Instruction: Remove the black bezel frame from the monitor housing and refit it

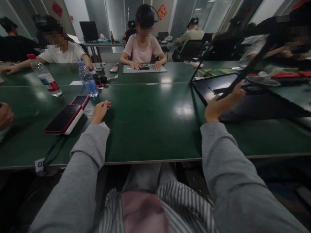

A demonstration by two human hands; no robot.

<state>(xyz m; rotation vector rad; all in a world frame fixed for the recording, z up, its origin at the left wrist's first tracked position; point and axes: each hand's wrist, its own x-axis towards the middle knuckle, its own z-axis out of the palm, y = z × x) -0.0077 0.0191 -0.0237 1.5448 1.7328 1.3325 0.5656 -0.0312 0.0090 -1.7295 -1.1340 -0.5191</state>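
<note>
The step in hand seems to be holding up a black panel at the table's right. The right hand's grip pinches its near edge; the panel stands tilted above a flat black slab. The next move probably calls for a firm hold on that edge, as the left hand is well away. Its fingers curl loosely just beside a red-rimmed phone; no object shows in that grip, and whether thumb and fingertips meet cannot be told.

A white tag at the near edge reads "O" or "0". The red label and blue label on two bottles are too small to read.
</note>
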